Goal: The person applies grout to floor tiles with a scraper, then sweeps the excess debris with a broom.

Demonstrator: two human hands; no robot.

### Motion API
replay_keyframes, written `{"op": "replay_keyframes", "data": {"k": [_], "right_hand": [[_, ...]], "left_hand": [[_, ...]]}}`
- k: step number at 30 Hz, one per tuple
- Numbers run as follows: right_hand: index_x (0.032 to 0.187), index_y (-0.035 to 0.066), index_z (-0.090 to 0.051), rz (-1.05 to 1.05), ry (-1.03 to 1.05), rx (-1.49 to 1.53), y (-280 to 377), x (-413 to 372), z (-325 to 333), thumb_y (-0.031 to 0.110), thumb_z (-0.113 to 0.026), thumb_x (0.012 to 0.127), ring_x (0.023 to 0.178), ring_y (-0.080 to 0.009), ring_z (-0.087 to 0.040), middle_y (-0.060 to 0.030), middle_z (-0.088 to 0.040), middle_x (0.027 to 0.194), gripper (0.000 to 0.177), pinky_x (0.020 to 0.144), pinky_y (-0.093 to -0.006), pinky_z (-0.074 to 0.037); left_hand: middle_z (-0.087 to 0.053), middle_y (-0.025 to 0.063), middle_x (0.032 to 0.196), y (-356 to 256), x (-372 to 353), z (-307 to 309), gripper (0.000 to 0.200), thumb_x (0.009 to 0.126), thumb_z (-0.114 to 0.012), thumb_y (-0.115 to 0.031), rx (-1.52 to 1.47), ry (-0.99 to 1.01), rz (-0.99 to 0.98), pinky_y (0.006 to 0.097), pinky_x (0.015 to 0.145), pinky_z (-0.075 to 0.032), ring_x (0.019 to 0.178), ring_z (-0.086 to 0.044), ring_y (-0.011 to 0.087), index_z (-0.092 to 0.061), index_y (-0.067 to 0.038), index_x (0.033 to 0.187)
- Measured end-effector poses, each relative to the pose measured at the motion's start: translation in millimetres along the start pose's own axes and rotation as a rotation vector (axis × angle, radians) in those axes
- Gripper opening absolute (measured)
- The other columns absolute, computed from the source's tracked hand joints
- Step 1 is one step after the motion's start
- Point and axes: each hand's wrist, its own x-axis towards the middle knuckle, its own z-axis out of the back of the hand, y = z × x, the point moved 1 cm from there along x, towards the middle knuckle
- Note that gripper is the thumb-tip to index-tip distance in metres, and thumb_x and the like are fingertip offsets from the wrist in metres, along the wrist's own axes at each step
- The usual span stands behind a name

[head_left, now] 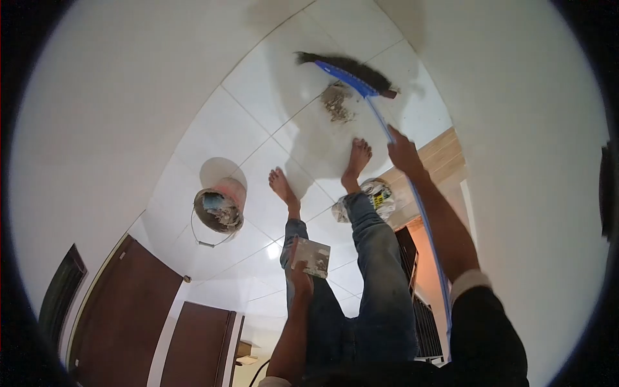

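My right hand (404,153) is wrapped round the long blue handle of a broom (349,78). Its dark bristles rest on the white tiles at the far side of a small heap of grey-brown debris (336,103). Low in front of my left leg, my left hand (301,278) grips a flat, rectangular plastering trowel (315,257) smeared with dried material. The palm and some fingers of this hand are hidden.
To the left stands a dirty bucket (237,193) with a wire handle and a bluish thing inside. A crumpled white bag (380,198) lies by my right foot (358,157). Walls close in on both sides. Brown doors (129,309) show at lower left.
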Motion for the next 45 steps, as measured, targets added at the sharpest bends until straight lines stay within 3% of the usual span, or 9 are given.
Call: {"op": "replay_keyframes", "data": {"k": [5,12,19,22,28,30,31,40,45], "right_hand": [[0.148,0.006,-0.04,-0.035,-0.241,-0.053,-13.2,14.3,70.4,0.01,-0.056,0.091,0.092,-0.0506,-0.064,-0.0326,-0.063,0.11,0.059,0.09,-0.0549,-0.051],[0.144,-0.003,-0.042,-0.451,0.147,0.14,-22.5,34.9,87.3,0.012,-0.053,0.089,0.113,-0.0462,-0.06,-0.0303,-0.057,0.129,0.058,0.102,-0.0505,-0.047],[0.13,-0.013,-0.048,-0.099,-0.337,-0.082,-24.0,125.1,108.7,0.013,-0.056,0.087,0.097,-0.0421,-0.068,-0.032,-0.064,0.109,0.051,0.089,-0.0483,-0.053],[0.126,-0.01,-0.051,-0.188,0.081,-0.09,-6.3,170.3,67.5,0.014,-0.056,0.086,0.101,-0.0418,-0.066,-0.031,-0.064,0.111,0.047,0.092,-0.0483,-0.052],[0.143,-0.003,-0.042,-0.277,0.133,0.303,42.5,45.6,80.5,0.012,-0.052,0.084,0.116,-0.0472,-0.058,-0.032,-0.059,0.124,0.062,0.103,-0.0507,-0.045],[0.147,0.005,-0.042,0.05,-0.331,-0.084,-2.7,40.3,63.8,0.016,-0.051,0.092,0.074,-0.0397,-0.07,-0.0277,-0.068,0.102,0.057,0.067,-0.0448,-0.058],[0.148,0.006,-0.041,0.061,-0.382,-0.136,-18.7,48.5,64.0,0.014,-0.051,0.092,0.079,-0.0423,-0.069,-0.0282,-0.068,0.103,0.057,0.07,-0.0453,-0.058],[0.151,0.014,-0.04,-0.623,0.153,0.806,-4.8,-35.4,49.6,0.011,-0.054,0.096,0.043,-0.0087,-0.043,0.001,-0.046,0.057,0.056,0.037,-0.028,-0.042],[0.151,0.021,-0.041,-0.687,-0.034,0.773,17.3,-106.9,84.5,0.014,-0.054,0.099,0.043,-0.0059,-0.039,0.0048,-0.041,0.057,0.055,0.036,-0.0247,-0.037]], "left_hand": [[-0.047,0.0192,0.143,-2.5,-21.9,-69.6,0.078,0.077,-0.047,-0.009,0.039,0.053,-0.001,0.0391,0.113,-0.037,0.129,-0.05,0.0288,-0.032,-0.003,0.154],[-0.049,0.0169,0.141,-8.1,-21.6,-93.4,0.077,0.079,-0.049,-0.011,0.055,0.092,-0.047,0.0375,0.111,-0.039,0.127,-0.051,0.0276,-0.032,-0.002,0.154],[-0.05,0.0135,0.138,-0.9,-15.1,-71.7,0.073,0.079,-0.047,-0.003,0.007,0.095,-0.021,0.0342,0.108,-0.04,0.124,-0.052,0.0237,-0.037,-0.004,0.151],[-0.051,0.0135,0.137,-1.0,-8.3,-73.7,0.075,0.077,-0.048,-0.006,-0.006,0.031,-0.011,0.0345,0.105,-0.043,0.121,-0.053,0.0233,-0.036,-0.003,0.151],[-0.049,0.0154,0.141,-26.9,-23.1,-90.4,0.078,0.077,-0.046,-0.008,-0.013,0.139,-0.075,0.0341,0.103,-0.045,0.122,-0.054,0.024,-0.033,-0.003,0.153],[-0.051,0.0156,0.14,-34.0,-22.7,-91.0,0.077,0.077,-0.045,-0.006,-0.024,0.125,-0.092,0.0333,0.101,-0.046,0.118,-0.056,0.0238,-0.033,-0.004,0.154],[-0.051,0.0158,0.139,-32.9,-18.6,-85.0,0.077,0.077,-0.044,-0.005,-0.022,0.12,-0.067,0.033,0.1,-0.047,0.117,-0.057,0.0238,-0.034,-0.004,0.154],[-0.052,0.0165,0.136,-39.6,-6.8,-31.3,0.076,0.079,-0.046,-0.01,-0.022,0.139,-0.002,0.0354,0.096,-0.05,0.112,-0.058,0.0259,-0.035,-0.009,0.154],[-0.052,0.0167,0.138,-37.9,2.4,25.8,0.076,0.078,-0.046,-0.009,0.013,0.065,0.005,0.0361,0.1,-0.048,0.115,-0.057,0.0268,-0.035,-0.007,0.153]]}}
